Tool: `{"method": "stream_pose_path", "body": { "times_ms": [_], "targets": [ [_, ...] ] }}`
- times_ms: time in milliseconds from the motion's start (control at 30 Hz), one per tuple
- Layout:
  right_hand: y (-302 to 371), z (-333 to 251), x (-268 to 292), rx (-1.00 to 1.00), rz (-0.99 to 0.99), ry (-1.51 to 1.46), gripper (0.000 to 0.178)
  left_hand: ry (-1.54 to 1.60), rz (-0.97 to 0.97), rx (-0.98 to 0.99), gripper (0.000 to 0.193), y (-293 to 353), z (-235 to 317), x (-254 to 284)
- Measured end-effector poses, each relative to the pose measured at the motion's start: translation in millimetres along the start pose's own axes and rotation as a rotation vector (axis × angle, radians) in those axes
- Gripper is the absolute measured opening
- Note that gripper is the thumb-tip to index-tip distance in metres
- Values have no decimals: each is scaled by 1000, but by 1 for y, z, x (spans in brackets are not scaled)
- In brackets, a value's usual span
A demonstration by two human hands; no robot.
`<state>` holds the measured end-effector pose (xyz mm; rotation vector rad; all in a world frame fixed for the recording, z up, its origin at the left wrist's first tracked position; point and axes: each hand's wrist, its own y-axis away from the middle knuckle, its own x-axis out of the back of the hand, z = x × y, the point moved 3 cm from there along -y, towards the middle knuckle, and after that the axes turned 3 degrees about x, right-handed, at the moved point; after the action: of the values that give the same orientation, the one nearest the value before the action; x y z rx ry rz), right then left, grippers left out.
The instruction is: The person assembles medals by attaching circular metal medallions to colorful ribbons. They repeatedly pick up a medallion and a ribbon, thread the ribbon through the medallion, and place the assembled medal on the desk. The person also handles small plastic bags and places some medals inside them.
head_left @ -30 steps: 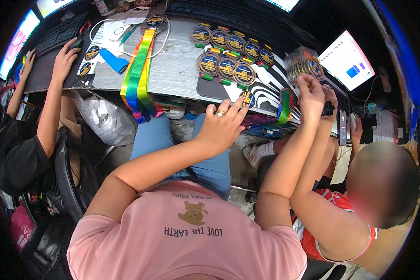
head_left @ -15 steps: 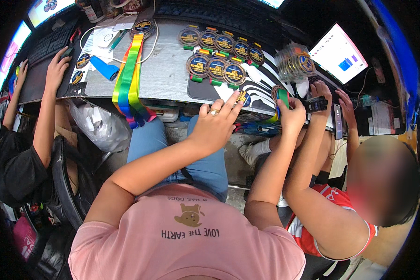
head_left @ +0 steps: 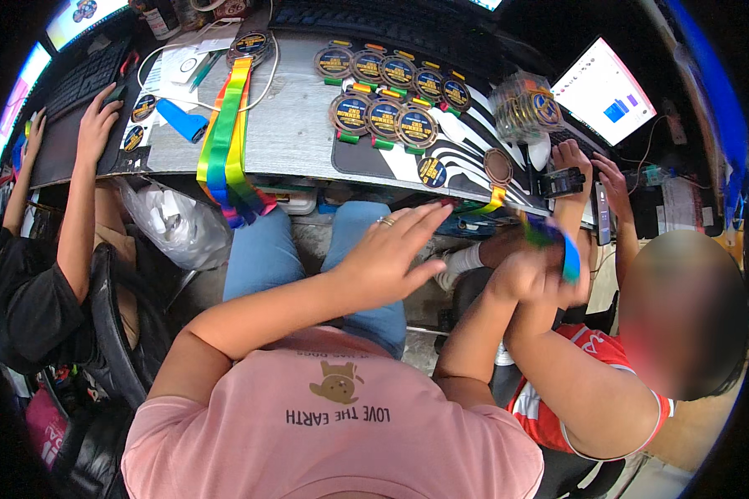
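Note:
My left hand (head_left: 395, 254) hovers just off the desk's front edge, fingers stretched out and thumb apart, holding nothing. To its right my right hand (head_left: 524, 276) is smeared by motion, its fingers closed around a multicoloured ribbon (head_left: 571, 258) with blue and green parts. A bronze-coloured medal (head_left: 498, 167) lies on the desk near the edge, with a yellow stretch of ribbon (head_left: 494, 200) running from it over the edge. Beside that medal is a loose round dark-blue label (head_left: 432, 172). Several medals with dark-blue faces (head_left: 382, 116) lie in two rows farther back.
A stack of medals (head_left: 252, 47) with long rainbow ribbons (head_left: 225, 141) hangs over the front edge at left. Wrapped medals (head_left: 526, 110) sit at right, near a lit screen (head_left: 605, 87). One co-worker's arm (head_left: 566, 212) is close beside my right hand; another works at left.
My right hand has drawn back from the desk toward the lower right with the ribbon. My left hand has come off the round label and moved nearer me. The bronze medal now lies uncovered.

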<state>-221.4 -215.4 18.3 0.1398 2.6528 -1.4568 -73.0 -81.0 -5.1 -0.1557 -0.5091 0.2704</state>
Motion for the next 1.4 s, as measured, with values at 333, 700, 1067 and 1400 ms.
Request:
{"method": "stream_pose_path", "body": {
  "times_ms": [333,700,1067,1400],
  "targets": [
    [35,-60,-10,-252,-102,-25,21,388,-643,213,33,21,21,-3],
    [52,36,-66,-207,-814,684,39,889,-705,-182,31,52,54,51],
    [36,-29,-80,-515,-960,-114,18,466,426,148,30,46,-16,59],
    [38,-78,-111,-344,-1036,-150,55,772,447,328,33,60,-32,59]
  ]
}}
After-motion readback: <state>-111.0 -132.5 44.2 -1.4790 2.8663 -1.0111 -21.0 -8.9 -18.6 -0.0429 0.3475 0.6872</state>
